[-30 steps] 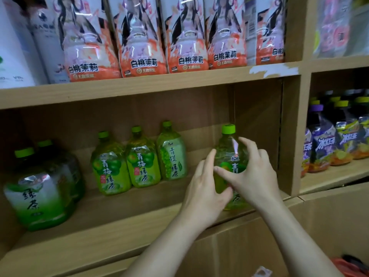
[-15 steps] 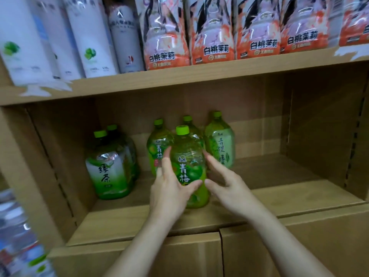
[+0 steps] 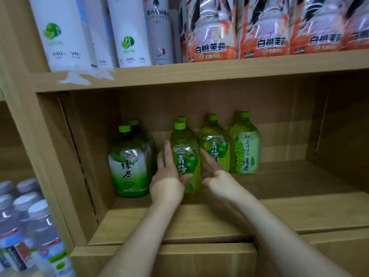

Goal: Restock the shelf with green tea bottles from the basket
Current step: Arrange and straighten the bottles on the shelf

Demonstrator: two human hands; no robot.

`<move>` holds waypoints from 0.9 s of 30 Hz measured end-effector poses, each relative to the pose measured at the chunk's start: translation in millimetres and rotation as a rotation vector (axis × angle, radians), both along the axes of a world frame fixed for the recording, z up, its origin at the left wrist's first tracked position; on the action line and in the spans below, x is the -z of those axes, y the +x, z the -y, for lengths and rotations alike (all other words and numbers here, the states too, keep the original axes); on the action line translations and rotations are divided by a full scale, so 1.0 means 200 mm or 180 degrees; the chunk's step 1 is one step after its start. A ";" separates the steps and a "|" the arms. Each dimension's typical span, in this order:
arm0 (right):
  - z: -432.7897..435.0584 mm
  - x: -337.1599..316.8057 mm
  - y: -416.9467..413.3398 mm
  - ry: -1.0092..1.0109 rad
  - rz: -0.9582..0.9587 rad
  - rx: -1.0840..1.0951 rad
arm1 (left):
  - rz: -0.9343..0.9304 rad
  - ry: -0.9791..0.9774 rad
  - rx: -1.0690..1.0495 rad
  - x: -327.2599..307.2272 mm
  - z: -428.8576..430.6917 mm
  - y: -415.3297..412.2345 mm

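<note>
- Tan board shelf (image 3: 279, 212): the front lip is nearest, with bare board to the right of the stock. The basket is not in view.
- Left hand (image 3: 169, 172): fingers lie straight up the left flank of the bottle (image 3: 185, 154), thumb hooked across its lower front. It holds the bottle.
- Right hand (image 3: 217, 176): loose and wide, fingers reaching along the bottle's right flank. Contact is likely but not certain.
- Bottle: plum green tea with a green cap, upright, base on the shelf, directly in front of a like one.
- Step, as judged: seating and squaring the bottle. Keep the base flat, face the label forward and align it with the bottle behind. Avoid nudging the back row, and let go only once it is steady.
- Back row (image 3: 214, 144): three caps show, with a grape tea at the right end.
- Green-tea pair (image 3: 129, 166): to the left, one behind the other.
- Upper stock: white bottles (image 3: 129, 31) and peach-tea packs (image 3: 263, 27).
</note>
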State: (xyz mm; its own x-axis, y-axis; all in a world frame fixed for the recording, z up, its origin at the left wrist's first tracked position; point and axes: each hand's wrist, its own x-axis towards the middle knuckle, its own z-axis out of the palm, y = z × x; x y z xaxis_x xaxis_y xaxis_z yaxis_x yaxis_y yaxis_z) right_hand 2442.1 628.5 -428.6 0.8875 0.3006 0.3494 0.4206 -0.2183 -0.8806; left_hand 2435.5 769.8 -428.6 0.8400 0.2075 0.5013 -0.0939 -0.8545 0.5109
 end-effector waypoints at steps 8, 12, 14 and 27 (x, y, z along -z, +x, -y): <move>0.02 -0.04 -0.05 -0.0974 -0.0217 0.0041 | -0.0140 -0.0311 0.0222 -0.01 -0.02 0.02; 0.13 -0.06 -0.17 -0.1117 -0.0090 0.0335 | 0.0233 -0.0690 0.0509 -0.01 -0.02 -0.05; 0.22 -0.08 -0.25 -0.1078 0.0020 0.0593 | 0.0575 -0.0526 0.0392 -0.02 0.02 -0.13; 0.88 -0.30 -1.00 -0.2690 0.0169 0.1316 | 0.0408 -0.0290 0.2964 -0.04 0.77 -0.65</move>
